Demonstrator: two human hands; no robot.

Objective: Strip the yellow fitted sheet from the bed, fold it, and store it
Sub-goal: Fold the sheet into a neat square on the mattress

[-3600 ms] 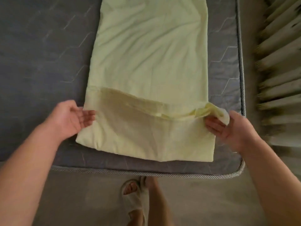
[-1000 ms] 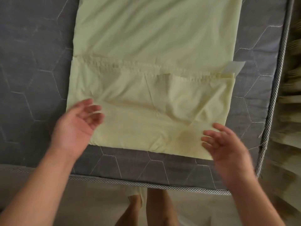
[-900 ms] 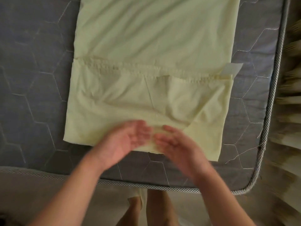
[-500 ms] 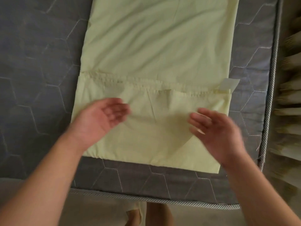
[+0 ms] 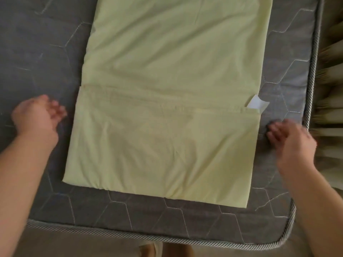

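Now the sheet (image 5: 167, 112) is laid as a long folded strip down the middle of the frame on the bare mattress (image 5: 37, 52), its near end turned up into a smoothed flap with a white tag (image 5: 257, 104) showing at the right edge. Half a second earlier both hands were held over the flap; they have since been drawn outward. The left hand (image 5: 37, 119) at centre left and the right hand (image 5: 291, 138) at centre right are loosely curled, nothing being held, each just beside the cloth. Smoothing seems finished; another fold is probably due next.
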